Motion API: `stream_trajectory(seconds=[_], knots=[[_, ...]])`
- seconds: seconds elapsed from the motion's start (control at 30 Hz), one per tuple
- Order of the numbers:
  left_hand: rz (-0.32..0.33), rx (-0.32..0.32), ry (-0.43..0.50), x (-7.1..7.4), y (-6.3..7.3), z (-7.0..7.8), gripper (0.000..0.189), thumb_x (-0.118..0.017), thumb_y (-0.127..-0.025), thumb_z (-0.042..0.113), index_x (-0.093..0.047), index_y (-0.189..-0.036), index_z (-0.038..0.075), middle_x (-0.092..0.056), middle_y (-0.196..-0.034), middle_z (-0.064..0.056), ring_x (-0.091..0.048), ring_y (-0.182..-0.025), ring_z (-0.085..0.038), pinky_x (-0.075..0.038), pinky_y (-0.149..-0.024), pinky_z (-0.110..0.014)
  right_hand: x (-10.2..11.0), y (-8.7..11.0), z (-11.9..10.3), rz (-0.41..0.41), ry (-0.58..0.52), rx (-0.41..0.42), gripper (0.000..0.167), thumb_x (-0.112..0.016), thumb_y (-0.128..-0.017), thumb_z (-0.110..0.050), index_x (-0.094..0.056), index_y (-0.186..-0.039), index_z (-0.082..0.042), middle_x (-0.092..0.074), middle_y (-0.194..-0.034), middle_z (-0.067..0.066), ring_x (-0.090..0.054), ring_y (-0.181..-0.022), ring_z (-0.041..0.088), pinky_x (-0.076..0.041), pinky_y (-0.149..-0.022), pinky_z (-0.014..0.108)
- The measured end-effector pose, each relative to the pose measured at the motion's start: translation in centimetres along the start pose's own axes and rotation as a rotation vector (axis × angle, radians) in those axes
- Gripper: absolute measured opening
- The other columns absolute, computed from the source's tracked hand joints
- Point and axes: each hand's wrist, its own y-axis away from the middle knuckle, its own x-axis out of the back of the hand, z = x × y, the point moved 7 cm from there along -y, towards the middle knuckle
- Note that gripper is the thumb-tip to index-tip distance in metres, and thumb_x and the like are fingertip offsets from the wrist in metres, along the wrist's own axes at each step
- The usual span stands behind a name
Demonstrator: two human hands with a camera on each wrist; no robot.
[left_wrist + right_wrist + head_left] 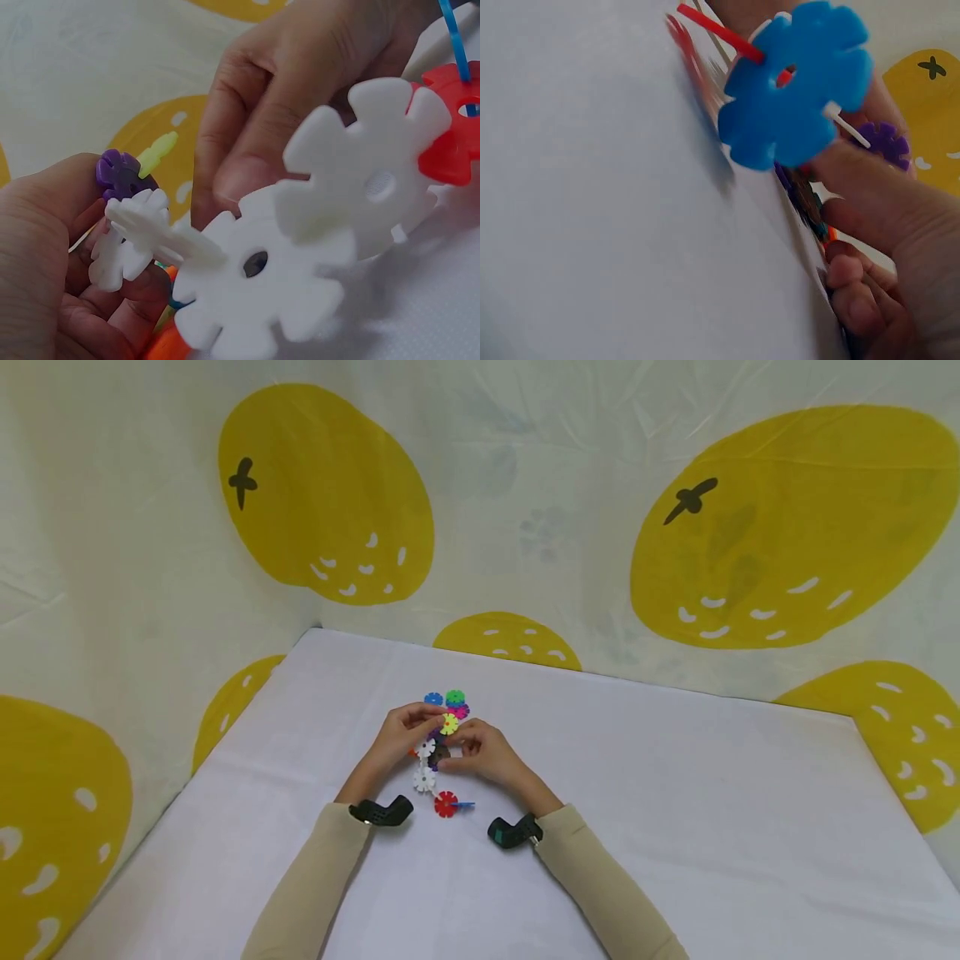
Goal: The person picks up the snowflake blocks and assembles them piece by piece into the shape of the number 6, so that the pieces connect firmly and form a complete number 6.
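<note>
Nearest to me, at the bottom of the head view, two beige sleeves reach in over the white-covered counter, with a black camera at each wrist. Just beyond the wrists begins a cluster of notched plastic discs. First I see a near blue disc, edge-on in the head view, slotted into a red disc. Next to that come white discs, at least three, joined at different tilts; the left wrist view shows them large across its middle.

Past those, the two hands face each other over the cluster. On the right hand I make out bent fingers, thumb and forefinger pinching the edge of a brown disc. The left hand has its fingers curled, with the thumb pressing a purple disc into its pinch; a yellow disc is slotted into that one. Something orange shows below these fingers, partly hidden.

Farther out lie a pink disc, a green disc and a far blue disc; I cannot tell how they connect. Behind the counter hangs a pale cloth printed with big yellow fruit.
</note>
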Motion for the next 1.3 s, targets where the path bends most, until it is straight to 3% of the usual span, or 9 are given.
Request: stream_trajectory(seconds=[0.2,0.47,0.6,0.87,1.07,1.3], knots=[[0.009,-0.025,-0.003,0.0,0.0,0.0,0.028,-0.069,-0.092,0.025,-0.07,-0.111,0.004,-0.07,-0.102,-0.007,-0.062,-0.09,-0.013,-0.051,-0.079,-0.018,-0.2,0.1,-0.4,0.023,0.032,0.014,0.032,-0.084,-0.077,-0.017,-0.075,-0.104,-0.003,-0.055,-0.093,0.008,-0.045,-0.065,0.008,-0.036,-0.057,0.019],[0.0,0.045,-0.019,-0.2,0.0,0.2,0.028,-0.067,-0.094,0.02,-0.068,-0.115,0.002,-0.069,-0.111,-0.011,-0.063,-0.096,-0.016,-0.051,-0.082,-0.018,0.1,0.0,0.0,0.025,0.032,-0.045,0.029,-0.083,-0.079,-0.016,-0.07,-0.102,-0.004,-0.058,-0.085,0.004,-0.045,-0.063,0.009,-0.036,-0.055,0.019],[-0.006,0.026,-0.021,-0.3,-0.2,-0.1,0.029,-0.067,-0.094,0.021,-0.067,-0.118,0.005,-0.069,-0.104,-0.01,-0.063,-0.088,-0.013,-0.051,-0.076,-0.019,0.5,0.0,0.7,0.054,-0.069,-0.085,0.024,-0.079,-0.082,-0.009,-0.064,-0.1,-0.001,-0.063,-0.082,0.005,-0.051,-0.064,0.008,-0.042,-0.057,0.019],[-0.001,0.051,-0.019,-0.3,-0.2,-0.3,0.029,-0.066,-0.094,0.018,-0.066,-0.117,-0.001,-0.069,-0.113,-0.013,-0.062,-0.086,-0.009,-0.05,-0.077,-0.016,1.2,0.1,1.9,0.071,-0.255,-0.2,0.017,-0.069,-0.09,-0.006,-0.066,-0.105,0.002,-0.07,-0.088,0.012,-0.059,-0.063,0.011,-0.048,-0.056,0.021],[0.009,0.063,-0.035,-0.1,-0.2,-0.5,0.03,-0.066,-0.095,0.019,-0.065,-0.117,-0.001,-0.069,-0.109,-0.013,-0.063,-0.087,-0.01,-0.051,-0.077,-0.016,1.7,0.1,2.2,0.097,-0.324,-0.204,0.018,-0.065,-0.092,-0.003,-0.063,-0.107,0.007,-0.07,-0.091,0.018,-0.061,-0.065,0.011,-0.051,-0.061,0.021],[0.012,0.069,-0.038,-0.1,-0.2,-0.5,0.028,-0.066,-0.095,0.021,-0.066,-0.115,0.002,-0.069,-0.105,-0.012,-0.064,-0.089,-0.014,-0.052,-0.078,-0.018,2.5,0.4,2.6,0.186,-0.448,-0.252,0.02,-0.063,-0.094,-0.004,-0.061,-0.111,0.006,-0.069,-0.1,0.023,-0.062,-0.068,0.012,-0.052,-0.064,0.021]])
